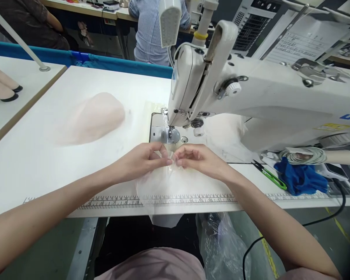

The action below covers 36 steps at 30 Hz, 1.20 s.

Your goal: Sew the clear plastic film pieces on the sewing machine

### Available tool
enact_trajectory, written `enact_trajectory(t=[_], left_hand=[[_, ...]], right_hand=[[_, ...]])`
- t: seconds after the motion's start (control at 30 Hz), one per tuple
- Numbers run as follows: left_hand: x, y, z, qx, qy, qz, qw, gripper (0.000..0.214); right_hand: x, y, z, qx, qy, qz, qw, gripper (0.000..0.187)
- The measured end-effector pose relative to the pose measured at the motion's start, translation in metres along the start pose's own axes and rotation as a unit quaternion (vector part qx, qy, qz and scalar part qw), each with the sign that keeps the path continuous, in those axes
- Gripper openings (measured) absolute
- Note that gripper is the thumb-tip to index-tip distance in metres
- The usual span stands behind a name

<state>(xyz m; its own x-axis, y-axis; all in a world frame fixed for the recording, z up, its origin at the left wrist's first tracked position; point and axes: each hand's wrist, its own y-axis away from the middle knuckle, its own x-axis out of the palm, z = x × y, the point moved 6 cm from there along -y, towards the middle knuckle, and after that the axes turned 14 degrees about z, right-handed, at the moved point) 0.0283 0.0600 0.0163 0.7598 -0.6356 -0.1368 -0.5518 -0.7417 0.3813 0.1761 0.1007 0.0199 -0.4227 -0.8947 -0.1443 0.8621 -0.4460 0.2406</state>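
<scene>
My left hand [153,158] and my right hand [192,157] pinch a thin, see-through piece of fabric [160,190] between thumbs and fingertips, just in front of the sewing machine's needle plate [159,132]. The fabric hangs down over the table's front edge. Above the plate stands the white sewing machine [189,85], its presser foot [171,134] beyond my fingertips. To the left, a pale pink sheer fabric piece [100,116] lies on the white table [46,171]. More pale fabric [224,130] lies under the machine arm.
Right of my right forearm lie green-handled thread snips [270,175], a blue cloth [301,177] and a coil of cord [303,155]. A printed ruler [192,200] runs along the front edge. Two people [156,31] [32,23] are behind the table.
</scene>
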Motion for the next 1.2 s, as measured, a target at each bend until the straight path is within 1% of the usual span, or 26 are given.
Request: enact_trajectory(t=[0.07,0.1,0.13,0.2,0.27,0.33,0.4,0.43,0.5,0.57,0.6,0.67,0.73,0.8,0.87,0.9,0.93,0.97,1.0,1.13,1.2], left_hand=[[-0.004,-0.004,0.004,-0.002,-0.020,-0.008,1.000,0.024],[-0.005,-0.006,0.005,0.000,-0.028,-0.010,1.000,0.023],[-0.006,-0.007,0.006,0.004,-0.034,-0.013,0.999,0.022],[-0.009,-0.009,0.008,0.013,-0.036,-0.018,0.999,0.020],[-0.013,-0.011,0.007,0.018,-0.031,-0.014,0.999,0.021],[-0.016,-0.012,0.004,0.020,-0.044,0.005,0.999,0.021],[-0.019,-0.014,0.000,0.026,-0.082,0.026,0.996,0.020],[-0.020,-0.014,-0.001,0.033,-0.100,0.028,0.994,0.021],[-0.022,-0.016,-0.003,0.051,-0.115,0.002,0.992,0.024],[-0.024,-0.016,-0.001,0.060,-0.117,-0.044,0.990,0.026],[-0.024,-0.015,0.001,0.062,-0.125,-0.067,0.988,0.025],[-0.023,-0.012,0.003,0.067,-0.157,-0.107,0.980,0.020],[-0.021,-0.008,0.003,0.082,-0.200,-0.139,0.966,0.014],[-0.019,-0.005,0.002,0.100,-0.242,-0.161,0.952,0.008],[-0.016,-0.003,0.001,0.115,-0.278,-0.167,0.939,0.011],[-0.015,-0.002,0.002,0.123,-0.293,-0.169,0.933,0.013],[-0.013,-0.001,0.002,0.132,-0.306,-0.172,0.927,0.013],[-0.012,-0.001,0.002,0.141,-0.319,-0.176,0.920,0.014],[-0.011,0.000,0.003,0.151,-0.333,-0.183,0.912,0.015],[-0.009,0.003,0.001,0.192,-0.381,-0.220,0.877,0.016],[-0.009,0.005,-0.001,0.210,-0.393,-0.234,0.864,0.016]], right_hand=[[-0.012,0.001,0.005,0.002,0.096,-0.064,0.993,0.016],[-0.015,0.000,0.006,0.007,0.109,-0.075,0.991,0.020],[-0.015,-0.003,0.005,0.017,0.097,-0.066,0.993,0.026],[-0.011,-0.012,0.000,0.038,0.038,-0.018,0.998,0.031],[-0.008,-0.019,-0.006,0.049,-0.013,0.014,0.999,0.024],[-0.008,-0.023,-0.011,0.045,-0.037,0.017,0.998,0.017],[-0.008,-0.025,-0.013,0.030,-0.050,0.015,0.998,0.014],[-0.007,-0.025,-0.014,0.024,-0.055,0.017,0.998,0.014],[-0.003,-0.025,-0.015,0.016,-0.065,0.022,0.998,0.013],[-0.001,-0.023,-0.014,0.010,-0.062,0.011,0.998,0.013],[-0.002,-0.022,-0.013,0.006,-0.047,-0.005,0.999,0.013],[-0.005,-0.019,-0.010,-0.011,0.017,-0.060,0.998,0.011],[-0.008,-0.014,-0.002,-0.057,0.118,-0.119,0.984,0.007],[-0.006,-0.008,0.008,-0.123,0.231,-0.156,0.952,0.005],[0.001,-0.003,0.014,-0.183,0.332,-0.173,0.909,0.008],[0.004,0.000,0.015,-0.203,0.372,-0.180,0.888,0.009],[0.006,0.001,0.015,-0.215,0.399,-0.185,0.872,0.010],[0.008,0.002,0.014,-0.221,0.414,-0.188,0.863,0.010],[0.008,0.002,0.012,-0.223,0.419,-0.190,0.859,0.009],[0.007,0.000,0.006,-0.214,0.395,-0.194,0.872,0.015],[0.008,0.000,0.006,-0.214,0.394,-0.193,0.873,0.015]])
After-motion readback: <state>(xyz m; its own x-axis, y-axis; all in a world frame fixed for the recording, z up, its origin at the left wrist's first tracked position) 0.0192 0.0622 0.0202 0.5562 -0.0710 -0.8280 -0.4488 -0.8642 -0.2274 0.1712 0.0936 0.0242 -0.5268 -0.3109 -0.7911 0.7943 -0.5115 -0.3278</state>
